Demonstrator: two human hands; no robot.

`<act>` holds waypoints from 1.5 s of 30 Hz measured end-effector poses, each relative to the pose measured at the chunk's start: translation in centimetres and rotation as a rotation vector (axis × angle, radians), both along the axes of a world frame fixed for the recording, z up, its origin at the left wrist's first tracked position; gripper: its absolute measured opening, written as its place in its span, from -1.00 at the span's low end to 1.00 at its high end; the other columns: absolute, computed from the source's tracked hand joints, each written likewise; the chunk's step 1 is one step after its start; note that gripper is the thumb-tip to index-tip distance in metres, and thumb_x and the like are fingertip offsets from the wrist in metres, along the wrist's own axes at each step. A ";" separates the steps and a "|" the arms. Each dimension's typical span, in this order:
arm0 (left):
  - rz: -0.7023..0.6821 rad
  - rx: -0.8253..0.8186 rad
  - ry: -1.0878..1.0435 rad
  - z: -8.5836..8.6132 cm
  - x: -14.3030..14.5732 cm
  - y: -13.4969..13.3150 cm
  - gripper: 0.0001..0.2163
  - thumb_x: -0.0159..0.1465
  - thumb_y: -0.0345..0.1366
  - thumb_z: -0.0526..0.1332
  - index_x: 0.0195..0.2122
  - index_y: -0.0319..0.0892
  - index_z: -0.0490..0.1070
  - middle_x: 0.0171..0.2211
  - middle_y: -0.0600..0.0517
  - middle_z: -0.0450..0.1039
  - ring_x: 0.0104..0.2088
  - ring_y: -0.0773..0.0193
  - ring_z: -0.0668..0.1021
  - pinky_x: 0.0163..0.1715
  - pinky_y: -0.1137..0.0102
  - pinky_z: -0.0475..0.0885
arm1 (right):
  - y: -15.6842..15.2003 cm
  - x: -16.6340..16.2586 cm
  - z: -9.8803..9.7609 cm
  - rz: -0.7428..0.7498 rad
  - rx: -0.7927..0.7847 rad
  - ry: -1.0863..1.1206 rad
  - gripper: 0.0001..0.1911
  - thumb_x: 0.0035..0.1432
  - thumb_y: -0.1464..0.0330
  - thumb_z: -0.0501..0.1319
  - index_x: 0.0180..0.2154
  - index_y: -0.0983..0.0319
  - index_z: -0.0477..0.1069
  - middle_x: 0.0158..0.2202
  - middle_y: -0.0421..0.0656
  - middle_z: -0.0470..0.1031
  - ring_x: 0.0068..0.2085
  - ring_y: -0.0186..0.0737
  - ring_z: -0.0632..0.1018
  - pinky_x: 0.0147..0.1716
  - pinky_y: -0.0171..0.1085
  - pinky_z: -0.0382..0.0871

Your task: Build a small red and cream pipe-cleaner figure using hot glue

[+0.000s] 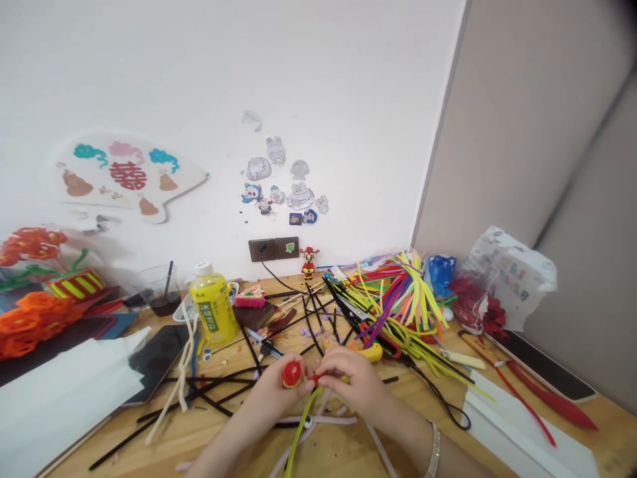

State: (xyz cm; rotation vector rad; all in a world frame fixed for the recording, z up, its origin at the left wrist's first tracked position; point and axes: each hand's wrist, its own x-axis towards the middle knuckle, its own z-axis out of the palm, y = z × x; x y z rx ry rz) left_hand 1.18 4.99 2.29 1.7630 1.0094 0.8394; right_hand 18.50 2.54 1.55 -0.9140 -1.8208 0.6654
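White wall (348, 79) rises behind a cluttered desk (343, 451). Above its front, the person's left hand (276, 395) grips a red round piece (292, 374), its lower part hidden. The right hand (355, 382) pinches a small red bit (315, 379), mostly covered, right beside it. Yellow-green strips (297, 430) hang below, cut off at the bottom edge; whether they join the red bit is unclear.

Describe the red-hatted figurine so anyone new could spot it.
On the white wall, find the dark socket plates. The figurine stands just right of them, at the back of the wooden table. Unlike the flat stickers above, it's an upright figure in a wide red hat.
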 end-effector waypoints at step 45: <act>0.123 0.191 0.075 -2.1 3.0 -2.5 -0.74 0.15 -0.27 0.10 -0.16 -0.22 0.36 -0.20 -0.13 0.49 -0.21 0.07 0.49 -0.18 0.26 0.35 | 0.8 0.7 -0.3 -0.272 -0.044 0.083 -0.90 0.03 0.42 0.17 -0.51 0.25 0.37 -0.42 -0.16 0.38 -0.31 -0.23 0.43 -0.34 -0.30 0.30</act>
